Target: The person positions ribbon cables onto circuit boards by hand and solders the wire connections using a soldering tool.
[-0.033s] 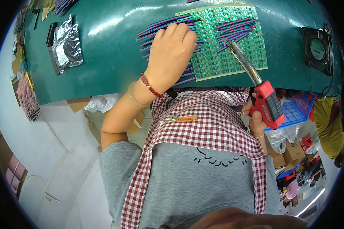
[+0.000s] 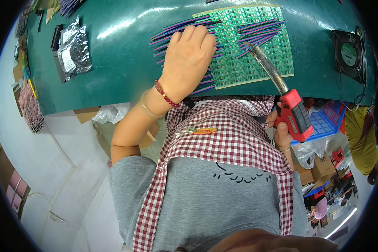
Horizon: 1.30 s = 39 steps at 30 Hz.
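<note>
A green panel of small circuit boards [image 2: 235,67] lies on the green table. Purple, blue and black wires [image 2: 178,29] stick out past its left edge, and a second bunch of wires [image 2: 260,31] lies across its upper right. My left hand [image 2: 191,52] rests knuckles up over the left wires, fingers curled and closed; the fingertips and whatever they pinch are hidden. Partly behind a red and black soldering gun [image 2: 296,115], my right hand [image 2: 281,132] is closed round the handle. The gun's metal barrel slants up and left, its tip over the panel beside the second bunch.
A black fan [image 2: 349,55] stands at the table's right end. On the left lies a silver bag [image 2: 73,52] beside a black strip. Pinkish wires [image 2: 30,109] hang off the far left edge. Below the table at right is a blue basket [image 2: 327,122], near cardboard boxes [image 2: 323,168].
</note>
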Available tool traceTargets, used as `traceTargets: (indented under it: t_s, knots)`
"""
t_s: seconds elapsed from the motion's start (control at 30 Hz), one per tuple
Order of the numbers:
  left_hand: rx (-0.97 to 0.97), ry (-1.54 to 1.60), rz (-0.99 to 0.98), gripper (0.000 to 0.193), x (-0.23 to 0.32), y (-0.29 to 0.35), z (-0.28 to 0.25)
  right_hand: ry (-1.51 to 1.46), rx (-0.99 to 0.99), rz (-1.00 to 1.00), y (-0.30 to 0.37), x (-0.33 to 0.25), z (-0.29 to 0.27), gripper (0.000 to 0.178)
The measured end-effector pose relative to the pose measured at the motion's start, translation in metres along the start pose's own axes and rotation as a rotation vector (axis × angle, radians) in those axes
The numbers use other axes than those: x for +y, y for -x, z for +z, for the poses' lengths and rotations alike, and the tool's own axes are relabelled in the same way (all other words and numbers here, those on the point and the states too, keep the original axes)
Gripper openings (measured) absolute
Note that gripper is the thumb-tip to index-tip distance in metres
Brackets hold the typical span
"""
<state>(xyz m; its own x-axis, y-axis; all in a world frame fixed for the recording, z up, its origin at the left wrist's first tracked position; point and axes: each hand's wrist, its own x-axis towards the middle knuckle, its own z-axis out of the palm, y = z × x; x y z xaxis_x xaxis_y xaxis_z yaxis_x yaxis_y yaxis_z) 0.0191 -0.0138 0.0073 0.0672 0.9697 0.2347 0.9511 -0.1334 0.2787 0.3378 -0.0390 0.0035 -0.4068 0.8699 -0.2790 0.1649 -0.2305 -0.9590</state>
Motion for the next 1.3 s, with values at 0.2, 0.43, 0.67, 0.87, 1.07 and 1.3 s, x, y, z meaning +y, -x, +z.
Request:
traceTargets:
  t_s: [0.2,0.43,0.67,0.87,1.07,1.3]
  knots:
    - [0.101,0.295,0.090,0.015,0.011,0.012,-0.019,-0.032,-0.044,0.028,0.007,0.009,-0.010,0.077]
    - [0.046,0.302,0.066,0.027,0.012,0.027,-0.002,0.284,-0.054,-0.182,0.004,0.017,-0.011,0.034]
    - [0.062,0.267,0.063,0.026,0.014,0.030,0.001,0.241,-0.097,-0.166,0.003,0.017,-0.007,0.023]
    - [0.062,0.276,0.054,0.026,0.014,0.030,0.000,0.201,-0.117,-0.126,-0.001,0.011,-0.004,0.024]
    - [0.053,0.292,0.055,0.025,0.013,0.029,0.001,0.277,-0.132,-0.133,0.000,0.016,-0.007,0.024]
    - [0.052,0.279,0.061,0.024,0.012,0.027,0.001,0.284,-0.119,-0.157,0.004,0.015,-0.012,0.024]
